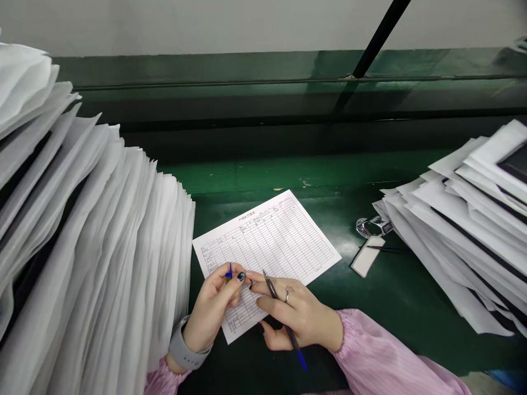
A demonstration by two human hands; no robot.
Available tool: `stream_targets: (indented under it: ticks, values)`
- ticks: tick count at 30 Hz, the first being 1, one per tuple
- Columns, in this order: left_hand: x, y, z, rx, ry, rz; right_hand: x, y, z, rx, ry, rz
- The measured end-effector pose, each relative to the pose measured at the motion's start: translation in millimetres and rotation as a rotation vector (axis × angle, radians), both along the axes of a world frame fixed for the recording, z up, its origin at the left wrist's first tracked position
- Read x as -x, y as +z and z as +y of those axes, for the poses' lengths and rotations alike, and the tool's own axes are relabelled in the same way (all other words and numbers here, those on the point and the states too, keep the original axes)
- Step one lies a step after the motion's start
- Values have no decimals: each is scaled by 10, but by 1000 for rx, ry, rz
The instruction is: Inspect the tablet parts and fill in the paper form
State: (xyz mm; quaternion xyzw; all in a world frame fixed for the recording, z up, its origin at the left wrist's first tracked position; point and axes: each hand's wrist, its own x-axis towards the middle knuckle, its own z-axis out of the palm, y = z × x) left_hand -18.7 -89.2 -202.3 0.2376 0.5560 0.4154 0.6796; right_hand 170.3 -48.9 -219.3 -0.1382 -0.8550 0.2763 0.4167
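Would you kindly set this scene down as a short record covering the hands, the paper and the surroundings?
Left hand: left hand pinches a small blue item
Right hand: right hand holds a pen, writing tip pointing away from the person
Paper: printed form with a grid, lying askew
Surface: green table
Left side: tall stack of white sheets
Right side: second stack, white block nearby

Matt paper form (269, 238) (glossy tabletop (349, 296))
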Motion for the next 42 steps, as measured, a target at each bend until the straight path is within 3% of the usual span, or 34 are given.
stream_targets:
  ticks: [19, 29, 36, 42]
  values:
    - [15, -23, 32, 29, 9, 58, -12, -28, 2, -223, -4, -151]
    - [27, -48, 21, 31, -27, 131, 7, 5, 16, -214, -17, -152]
    - [18, -2, 35, 18, -12, 115, 14, 23, -4, -8, -6, -104]
    - [28, -19, 24, 19, -12, 95, 10, -4, -2, -5, 1, -98]
